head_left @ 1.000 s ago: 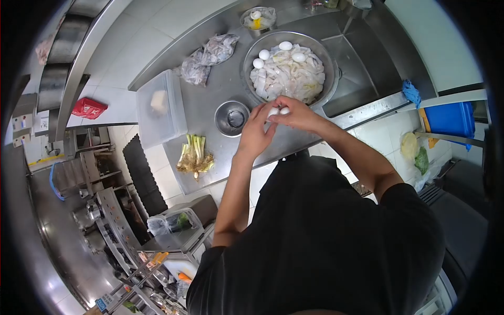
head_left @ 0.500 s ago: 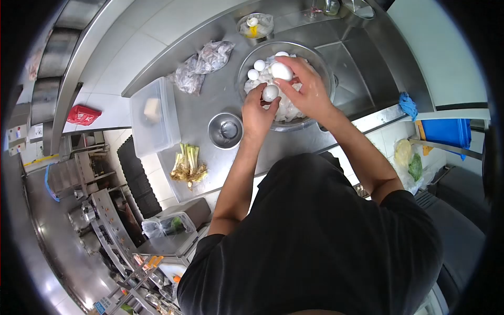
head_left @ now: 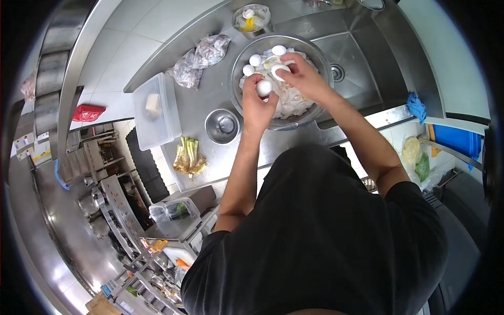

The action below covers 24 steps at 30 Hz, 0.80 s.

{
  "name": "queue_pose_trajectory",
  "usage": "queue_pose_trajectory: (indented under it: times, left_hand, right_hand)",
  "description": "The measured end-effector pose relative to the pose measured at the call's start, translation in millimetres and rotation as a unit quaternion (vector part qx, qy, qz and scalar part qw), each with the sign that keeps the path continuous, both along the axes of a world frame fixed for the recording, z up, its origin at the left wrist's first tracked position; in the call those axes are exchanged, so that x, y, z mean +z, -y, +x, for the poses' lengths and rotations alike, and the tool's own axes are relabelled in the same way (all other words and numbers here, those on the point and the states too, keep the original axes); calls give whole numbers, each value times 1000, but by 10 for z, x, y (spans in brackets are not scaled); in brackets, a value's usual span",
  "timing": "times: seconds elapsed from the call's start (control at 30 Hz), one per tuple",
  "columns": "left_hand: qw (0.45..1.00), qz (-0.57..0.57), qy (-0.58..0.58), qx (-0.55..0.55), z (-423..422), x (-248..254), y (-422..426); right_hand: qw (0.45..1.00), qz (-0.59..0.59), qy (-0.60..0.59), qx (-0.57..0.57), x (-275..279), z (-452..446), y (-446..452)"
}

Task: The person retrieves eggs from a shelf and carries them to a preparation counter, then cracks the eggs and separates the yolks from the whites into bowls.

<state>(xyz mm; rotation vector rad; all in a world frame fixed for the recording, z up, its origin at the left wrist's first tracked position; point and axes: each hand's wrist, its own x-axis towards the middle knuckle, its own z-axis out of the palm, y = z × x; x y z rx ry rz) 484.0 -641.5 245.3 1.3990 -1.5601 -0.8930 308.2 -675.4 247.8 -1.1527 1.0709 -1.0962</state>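
Observation:
Over a large steel bowl (head_left: 236, 84), my left hand (head_left: 257, 107) is closed round a whole white egg (head_left: 264, 87). Just right of it, my right hand (head_left: 305, 81) grips a cracked egg (head_left: 281, 72) whose shell looks parted, with something clear and yellowish beside it. Pale, wet-looking pieces (head_left: 289, 105) fill the bowl; their kind I cannot make out. Several white eggs (head_left: 255, 60) lie on these pieces along the bowl's far left side.
A small steel bowl (head_left: 222, 126), scallions with roots (head_left: 189, 157), a lidded plastic box (head_left: 157, 126) and plastic bags of something pale (head_left: 210, 51) lie left on the steel counter. Behind stands a steel pot with eggshell (head_left: 252, 29). A sink (head_left: 357, 68) is on the right.
The egg in my right hand was whole and now looks cracked open. My left hand still holds its egg. The camera view has shifted slightly.

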Motion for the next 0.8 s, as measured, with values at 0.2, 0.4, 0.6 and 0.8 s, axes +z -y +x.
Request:
queue_pose_trajectory:
  times: [0.2,0.4,0.6,0.8]
  left_hand:
    - [994,-43,20,-103,220,10,109]
    - [976,148,-126,-96,328,49,132]
    - [980,159,-71,-100,411,-55,152]
    - [975,199,-26,-96,431,39,163]
  right_hand:
    - [965,219,102,102,117,-79,-3]
    - [980,162,63,92,95,60,-42]
    - [989,83,-29,118,-82,120,-91]
    - [985,10,-149,82,-143,193,-150]
